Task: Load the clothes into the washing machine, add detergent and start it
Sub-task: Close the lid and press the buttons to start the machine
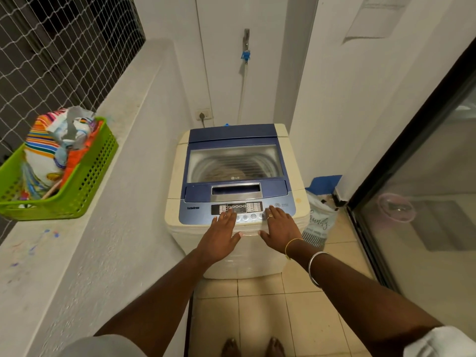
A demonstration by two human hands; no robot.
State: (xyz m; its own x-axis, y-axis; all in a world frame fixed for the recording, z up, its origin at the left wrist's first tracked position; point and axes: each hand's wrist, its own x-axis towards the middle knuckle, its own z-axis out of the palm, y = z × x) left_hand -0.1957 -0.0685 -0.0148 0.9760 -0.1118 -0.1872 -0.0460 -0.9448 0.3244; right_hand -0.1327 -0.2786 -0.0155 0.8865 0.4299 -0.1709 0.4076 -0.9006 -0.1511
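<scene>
A top-loading washer point(235, 191) stands on the tiled floor point(304, 313) in a narrow white-walled corner, its blue lid point(233, 161) shut. Through the clear window in the lid the drum shows, with a pale heap of clothes point(226, 173) lying at the bottom. Both hands rest flat on the front of the machine, fingers spread and gripping nothing — the left hand point(220, 239) lies with its fingertips on the left part of the control panel point(238, 208), the right hand point(280, 228) with its fingertips on the right part, near the round buttons. The two hands lie side by side, a small gap between the thumbs. The right hand wears a ring, and the right forearm carries a thin gold bangle and a wider silver one. On the ledge point(85, 228) to the left sits a green basket point(77, 186) holding striped and orange cloth and crumpled bags. On the floor just right of the washer leans a laundry bag point(319, 220) with printed script, blue at its top. Behind the machine a hose point(243, 88) runs down the wall from a tap, beside a wall socket point(204, 115) with a plug in it. Bare toes show at the bottom edge.
</scene>
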